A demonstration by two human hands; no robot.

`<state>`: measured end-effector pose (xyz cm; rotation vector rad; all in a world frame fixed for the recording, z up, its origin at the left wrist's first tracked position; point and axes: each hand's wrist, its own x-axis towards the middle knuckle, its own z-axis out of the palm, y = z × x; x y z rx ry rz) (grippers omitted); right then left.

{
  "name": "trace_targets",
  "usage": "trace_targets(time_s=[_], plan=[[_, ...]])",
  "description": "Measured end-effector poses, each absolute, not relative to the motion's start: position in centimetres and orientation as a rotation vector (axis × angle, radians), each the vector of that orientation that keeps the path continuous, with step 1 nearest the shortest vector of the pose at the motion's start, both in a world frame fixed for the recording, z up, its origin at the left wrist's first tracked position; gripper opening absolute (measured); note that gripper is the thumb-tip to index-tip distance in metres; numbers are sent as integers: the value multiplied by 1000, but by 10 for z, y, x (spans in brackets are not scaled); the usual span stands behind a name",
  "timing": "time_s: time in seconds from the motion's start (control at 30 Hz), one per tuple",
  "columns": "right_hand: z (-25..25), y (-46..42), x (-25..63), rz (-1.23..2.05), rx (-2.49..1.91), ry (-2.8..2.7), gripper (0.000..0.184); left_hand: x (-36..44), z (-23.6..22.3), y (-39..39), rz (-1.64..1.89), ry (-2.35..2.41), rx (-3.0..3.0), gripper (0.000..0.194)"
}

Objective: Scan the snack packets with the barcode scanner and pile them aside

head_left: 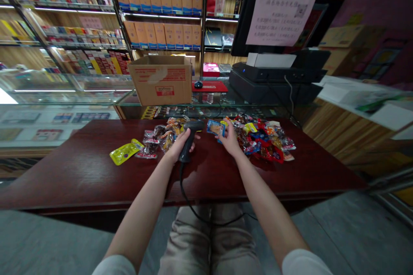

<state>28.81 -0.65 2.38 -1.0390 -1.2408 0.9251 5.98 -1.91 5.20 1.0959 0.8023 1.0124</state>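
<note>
My left hand point(181, 145) is wrapped round the handle of a black barcode scanner point(186, 148), whose head points right. A black cord runs from the handle down over the table edge and across my lap. My right hand point(229, 139) grips a small blue snack packet point(215, 127) by its right side, in front of the scanner head. Beside that hand lies a pile of mixed snack packets point(263, 137), red, blue and clear. Left of the scanner is another group of clear and orange packets point(151, 144), with a yellow packet point(125, 151) at its outer end.
A dark red wooden table point(97, 180) is before me. Behind it, a cardboard box point(163, 81) stands on a glass counter, near a mouse point(198, 84) on a red mat. A monitor with a paper notice point(280, 17) and a black cash drawer point(274, 88) stand at the back right.
</note>
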Motion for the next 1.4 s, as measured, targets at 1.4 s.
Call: trace_targets(time_s=[1.4], plan=[[28,103,187,697,-1775,-1561,49,22,40,7,1379,1163,825,49]])
